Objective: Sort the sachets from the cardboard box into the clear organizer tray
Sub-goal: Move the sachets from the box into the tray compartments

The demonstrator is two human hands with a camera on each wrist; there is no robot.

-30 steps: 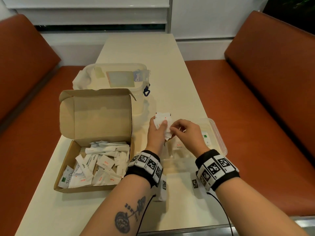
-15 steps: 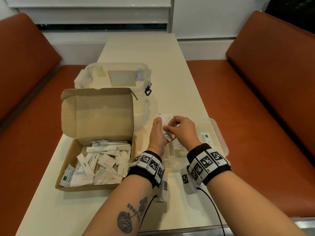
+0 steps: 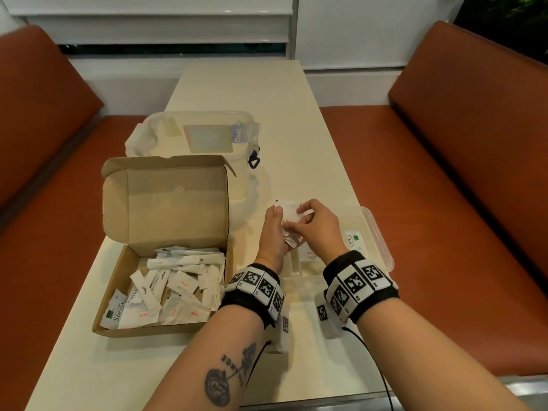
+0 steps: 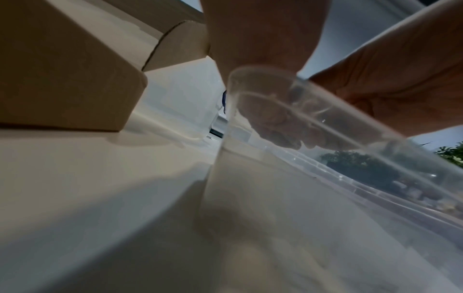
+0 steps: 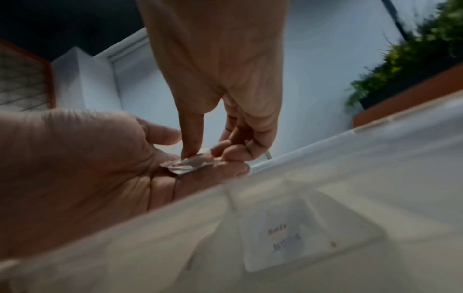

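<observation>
Since before, right hand (image 3: 315,225) has closed in, both grips pinching flat sachets (image 3: 289,213) held in left hand (image 3: 274,229).

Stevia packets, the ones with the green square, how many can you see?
2. One Stevia packet lies at the near left corner of the cardboard box; the other lies in the clear organizer tray. More may be buried under other sachets.

Both forearms reaching forward side by side, banded at the wrists with black-and-white marker cuffs. Left grip (image 3: 274,229) turned palm-up, fingers loosely cupped around a small bunch of sachets (image 3: 289,213). Right grip (image 3: 315,225) palm-down, thumb and forefinger pinching one sachet, apparently the topmost. Hands touching. Tattoo on left forearm.
</observation>
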